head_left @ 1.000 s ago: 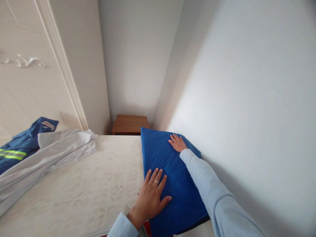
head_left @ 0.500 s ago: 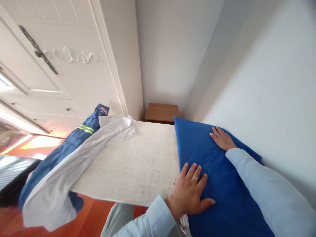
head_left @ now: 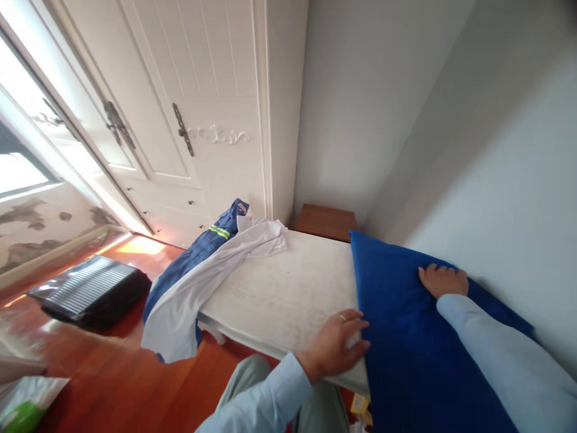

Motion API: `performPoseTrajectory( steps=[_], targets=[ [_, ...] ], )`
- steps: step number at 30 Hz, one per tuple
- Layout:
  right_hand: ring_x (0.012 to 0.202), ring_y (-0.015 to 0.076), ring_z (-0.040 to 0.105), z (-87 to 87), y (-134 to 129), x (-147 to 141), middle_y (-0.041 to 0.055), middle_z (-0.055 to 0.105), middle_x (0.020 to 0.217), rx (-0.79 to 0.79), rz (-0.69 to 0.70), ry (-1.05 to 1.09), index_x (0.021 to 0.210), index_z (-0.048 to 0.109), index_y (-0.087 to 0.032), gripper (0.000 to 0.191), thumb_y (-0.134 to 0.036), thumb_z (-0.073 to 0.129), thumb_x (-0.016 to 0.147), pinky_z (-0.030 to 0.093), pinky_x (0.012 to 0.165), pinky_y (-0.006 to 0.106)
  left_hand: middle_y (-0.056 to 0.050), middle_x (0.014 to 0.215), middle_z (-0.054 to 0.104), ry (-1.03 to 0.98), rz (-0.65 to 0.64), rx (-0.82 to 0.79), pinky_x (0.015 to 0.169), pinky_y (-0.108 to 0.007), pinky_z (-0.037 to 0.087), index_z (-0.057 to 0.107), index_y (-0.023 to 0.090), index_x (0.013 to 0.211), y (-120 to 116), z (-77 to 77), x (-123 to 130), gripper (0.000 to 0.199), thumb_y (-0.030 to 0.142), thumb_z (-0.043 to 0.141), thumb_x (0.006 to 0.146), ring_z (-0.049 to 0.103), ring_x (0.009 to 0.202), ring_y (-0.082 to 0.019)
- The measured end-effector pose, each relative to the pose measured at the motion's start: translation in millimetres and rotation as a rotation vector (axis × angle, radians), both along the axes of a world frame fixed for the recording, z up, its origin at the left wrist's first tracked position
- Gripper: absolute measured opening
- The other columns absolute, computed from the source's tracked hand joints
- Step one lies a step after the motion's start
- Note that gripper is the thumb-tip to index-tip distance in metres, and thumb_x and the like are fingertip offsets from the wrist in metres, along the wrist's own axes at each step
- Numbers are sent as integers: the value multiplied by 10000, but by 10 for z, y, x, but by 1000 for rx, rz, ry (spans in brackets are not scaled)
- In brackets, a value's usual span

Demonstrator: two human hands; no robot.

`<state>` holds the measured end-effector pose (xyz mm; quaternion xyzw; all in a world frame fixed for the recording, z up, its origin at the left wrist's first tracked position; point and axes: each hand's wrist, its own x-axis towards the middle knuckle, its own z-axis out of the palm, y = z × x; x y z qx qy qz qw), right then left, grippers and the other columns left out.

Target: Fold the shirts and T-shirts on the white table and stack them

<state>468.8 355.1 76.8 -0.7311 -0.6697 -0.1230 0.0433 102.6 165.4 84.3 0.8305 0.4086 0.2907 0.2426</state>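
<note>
A blue cloth (head_left: 401, 337) covers the right part of the white tabletop, its left edge running from front to back. My left hand (head_left: 336, 346) is at that edge, with thumb and fingers apart and the fingertips just at the cloth; a ring is on one finger. Farther back, near the wall, my right hand (head_left: 444, 281) rests on the cloth with its fingers bent into it, the fingertips mostly hidden. A white garment (head_left: 216, 276) hangs over the table's left end, partly covering a dark blue garment (head_left: 193, 261) with a yellow-green stripe.
The white tabletop (head_left: 288, 285) shows between the garments and the cloth. A white wardrobe (head_left: 225, 168) stands behind on the left, and a brown wooden cabinet (head_left: 327, 221) beyond the table. A black ribbed case (head_left: 94, 288) lies on the reddish floor; a grey wall (head_left: 509, 198) bounds the right.
My left hand has shifted from lying flat on the blue cloth to its left edge. My right hand's flat fingers have bent. The view has swung left, showing more wardrobe and floor.
</note>
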Motion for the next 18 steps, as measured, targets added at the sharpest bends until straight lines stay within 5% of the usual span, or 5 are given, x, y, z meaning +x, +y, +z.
performPoseTrajectory(
  steps=[5, 10, 13, 18],
  targets=[
    [950, 362, 713, 289, -227, -400, 278, 727, 956, -210, -27, -210, 960, 758, -80, 394, -86, 364, 953, 460, 788, 480, -110, 1364, 630, -12, 595, 156, 1114, -457, 469, 615, 174, 1289, 244, 273, -1348, 408, 324, 418, 964, 559, 1305, -273],
    [888, 302, 715, 559, -576, -995, 171, 744, 957, -242, 119, -137, 939, 735, -168, 344, -218, 398, 986, 431, 664, 367, -250, 1499, 467, 370, 1142, 33, 1175, -600, 282, 462, 42, 1427, 253, 442, -2594, 613, 264, 562, 865, 276, 1479, -424],
    [861, 254, 706, 634, -903, -1472, 129, 749, 914, -192, 282, -79, 881, 717, -176, 331, -239, 408, 984, 384, 626, 309, -266, 1479, 481, 438, 1190, -85, 1146, -581, 306, 341, 10, 1506, 186, 435, -2951, 740, 277, 574, 857, 310, 1455, -434],
    [863, 227, 699, 677, -1456, -2248, 104, 763, 933, -155, 482, 178, 872, 722, -200, 316, -259, 426, 966, 406, 660, 284, -171, 1160, 682, 456, 1110, -48, 956, -445, 465, 724, 153, 1105, 104, 612, -3017, 336, 259, 469, 915, 594, 1169, -354]
  ],
)
